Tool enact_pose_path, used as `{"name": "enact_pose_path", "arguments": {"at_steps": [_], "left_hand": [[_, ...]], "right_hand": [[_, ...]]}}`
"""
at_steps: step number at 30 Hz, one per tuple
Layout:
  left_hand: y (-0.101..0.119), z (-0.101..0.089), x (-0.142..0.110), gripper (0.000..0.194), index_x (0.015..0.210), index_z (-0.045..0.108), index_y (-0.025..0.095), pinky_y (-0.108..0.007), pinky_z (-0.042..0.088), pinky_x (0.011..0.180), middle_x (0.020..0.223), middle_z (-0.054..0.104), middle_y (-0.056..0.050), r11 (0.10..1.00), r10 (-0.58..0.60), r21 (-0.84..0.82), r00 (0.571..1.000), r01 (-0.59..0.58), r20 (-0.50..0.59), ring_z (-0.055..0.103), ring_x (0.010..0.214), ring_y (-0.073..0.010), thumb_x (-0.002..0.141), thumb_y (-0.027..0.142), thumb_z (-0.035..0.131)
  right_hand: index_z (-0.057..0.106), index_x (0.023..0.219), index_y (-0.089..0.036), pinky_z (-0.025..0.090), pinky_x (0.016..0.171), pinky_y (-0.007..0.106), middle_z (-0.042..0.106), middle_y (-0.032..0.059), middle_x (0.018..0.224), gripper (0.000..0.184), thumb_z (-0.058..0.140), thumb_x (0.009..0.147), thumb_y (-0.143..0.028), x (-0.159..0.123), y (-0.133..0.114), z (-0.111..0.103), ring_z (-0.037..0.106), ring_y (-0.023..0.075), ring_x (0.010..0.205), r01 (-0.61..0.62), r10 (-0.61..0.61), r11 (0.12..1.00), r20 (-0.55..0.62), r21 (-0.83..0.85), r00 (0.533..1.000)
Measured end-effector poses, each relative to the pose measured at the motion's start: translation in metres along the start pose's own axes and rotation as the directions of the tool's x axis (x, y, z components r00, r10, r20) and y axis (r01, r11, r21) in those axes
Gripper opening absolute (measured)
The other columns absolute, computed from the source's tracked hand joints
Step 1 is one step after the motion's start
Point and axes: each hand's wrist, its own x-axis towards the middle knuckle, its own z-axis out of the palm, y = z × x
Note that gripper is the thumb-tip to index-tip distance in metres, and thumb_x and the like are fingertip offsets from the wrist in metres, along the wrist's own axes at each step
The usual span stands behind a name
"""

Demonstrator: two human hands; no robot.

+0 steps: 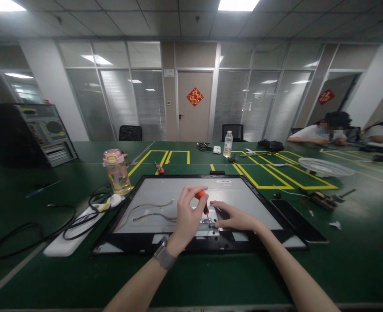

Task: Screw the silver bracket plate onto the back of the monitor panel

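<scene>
A flat display panel (pixel 243 197) with a grey back and black frame lies before me on the green table. My left hand (pixel 189 212), a watch on its wrist, is closed around the orange and black handle of a screwdriver (pixel 206 209). The screwdriver's shaft points down at a small metal bracket (pixel 206 227) near the panel's lower middle. At the right of that bracket rests my right hand (pixel 237 216), thumb and fingers spread apart. Thin cables (pixel 152 215) run across the panel to the left. The screw tip is too small to make out.
Left of the panel are a white power strip (pixel 76 232) with black cords and a pink-lidded bottle (pixel 118 175). A dark flat slab (pixel 297 220) lies at the right. Farther back stand a clear bottle (pixel 228 145) and a computer case (pixel 25 134). Two people sit far right.
</scene>
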Motion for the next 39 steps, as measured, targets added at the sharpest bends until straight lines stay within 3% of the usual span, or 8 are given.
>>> {"name": "enact_pose_path", "arguments": {"at_steps": [2,7,12,17,23,28,34,39], "left_hand": [[0.0,0.0,0.0,0.013,0.094,0.066,0.02,-0.027,0.045,0.075,0.086,0.054,-0.002,1.0,-0.005,0.006,1.0,0.005,-0.015,0.056,0.08,-0.0151,0.084,0.023,0.059],[-0.001,-0.001,0.001,0.023,0.107,0.062,0.02,-0.029,0.046,0.079,0.097,0.059,-0.005,0.997,-0.038,-0.068,0.997,0.043,0.066,0.059,0.089,-0.0168,0.091,0.023,0.045],[-0.002,-0.002,0.003,0.014,0.096,0.066,0.02,-0.028,0.047,0.074,0.086,0.055,-0.002,0.997,-0.027,0.065,1.0,0.028,-0.009,0.057,0.077,-0.0146,0.084,0.023,0.058],[-0.003,-0.009,0.009,0.029,0.116,0.058,0.02,-0.029,0.049,0.078,0.096,0.06,-0.005,0.999,-0.038,-0.023,0.985,0.043,0.166,0.059,0.088,-0.0165,0.089,0.018,0.047],[-0.003,-0.01,0.008,0.019,0.098,0.065,0.02,-0.027,0.049,0.07,0.081,0.056,-0.001,0.992,0.026,0.124,0.998,-0.034,0.063,0.057,0.073,-0.0145,0.079,0.024,0.065],[-0.003,-0.01,0.009,0.028,0.112,0.059,0.021,-0.027,0.052,0.074,0.092,0.06,-0.003,0.999,0.001,0.037,0.975,-0.01,0.224,0.061,0.079,-0.0137,0.085,0.017,0.054],[-0.008,-0.011,0.01,0.025,0.096,0.062,0.018,-0.02,0.052,0.05,0.081,0.059,-0.002,0.987,-0.117,0.113,0.992,0.111,0.045,0.061,0.07,-0.0151,0.074,0.027,0.07],[-0.009,-0.011,0.01,0.027,0.093,0.061,0.017,-0.02,0.052,0.047,0.079,0.06,-0.002,0.982,-0.152,0.113,0.988,0.154,-0.025,0.062,0.067,-0.0151,0.07,0.027,0.073]], "right_hand": [[0.041,0.136,-0.019,0.025,0.113,0.041,0.039,0.0105,0.145,0.077,0.067,0.072,-0.053,0.0,0.0,0.0,0.034,0.0278,0.133,0.0,0.0,1.0,-0.004,-0.004,1.0],[0.043,0.135,-0.021,0.025,0.112,0.042,0.039,0.0096,0.145,0.074,0.067,0.072,-0.052,0.0,0.0,-0.001,0.034,0.0276,0.133,0.005,-0.005,1.0,0.005,0.004,1.0],[0.042,0.136,-0.02,0.025,0.113,0.042,0.039,0.0099,0.145,0.076,0.067,0.072,-0.052,0.0,-0.001,-0.001,0.034,0.028,0.133,0.007,-0.007,1.0,0.005,0.004,1.0],[0.043,0.135,-0.021,0.024,0.113,0.042,0.037,0.0087,0.146,0.074,0.067,0.072,-0.053,0.001,0.001,0.0,0.032,0.0281,0.135,0.002,-0.003,1.0,0.008,0.008,1.0],[0.043,0.135,-0.019,0.025,0.112,0.041,0.039,0.0103,0.145,0.074,0.067,0.072,-0.052,0.001,0.0,0.001,0.034,0.0281,0.133,0.012,-0.012,1.0,0.001,0.011,1.0],[0.041,0.135,-0.016,0.025,0.113,0.04,0.038,0.0122,0.145,0.076,0.067,0.073,-0.051,0.001,-0.001,0.0,0.033,0.027,0.134,0.006,-0.006,1.0,0.004,0.007,1.0],[0.041,0.136,-0.021,0.023,0.114,0.043,0.036,0.0103,0.147,0.075,0.068,0.073,-0.05,0.0,-0.003,-0.001,0.03,0.0272,0.136,-0.025,0.024,1.0,0.008,0.016,1.0],[0.04,0.137,-0.022,0.023,0.113,0.043,0.037,0.0094,0.146,0.076,0.068,0.072,-0.051,0.001,0.004,0.001,0.032,0.0269,0.135,-0.002,0.002,1.0,0.002,0.019,1.0]]}}
